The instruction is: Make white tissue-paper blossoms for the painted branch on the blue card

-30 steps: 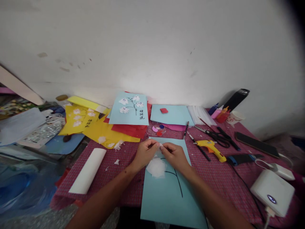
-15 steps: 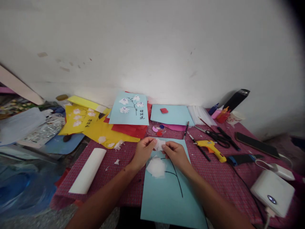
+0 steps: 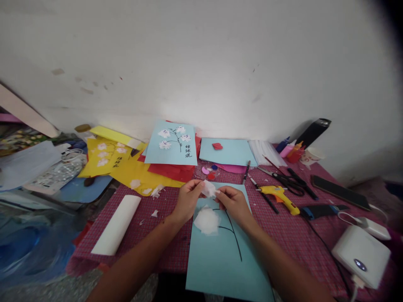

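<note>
Both hands meet over the top of a light blue sheet of paper [image 3: 220, 268]. My left hand [image 3: 189, 199] pinches a small white piece of tissue paper [image 3: 208, 189] between thumb and fingers. On the other side, my right hand [image 3: 232, 200] grips the edge of that same tissue with its fingertips. Below them, a ruffled white tissue paper flower [image 3: 207, 221] lies on the blue sheet, beside black drawn stems [image 3: 234, 234].
A finished flower picture [image 3: 170, 142] rests on red and yellow paper at the back. To the right lie a yellow glue gun [image 3: 280, 198], scissors [image 3: 285, 180] and a white power bank [image 3: 360, 256]. A white roll [image 3: 117, 224] sits left, near tissue scraps [image 3: 154, 213].
The tissue between my fingers has changed shape slightly and sits a little lower and to the left. My hands have barely moved.
</note>
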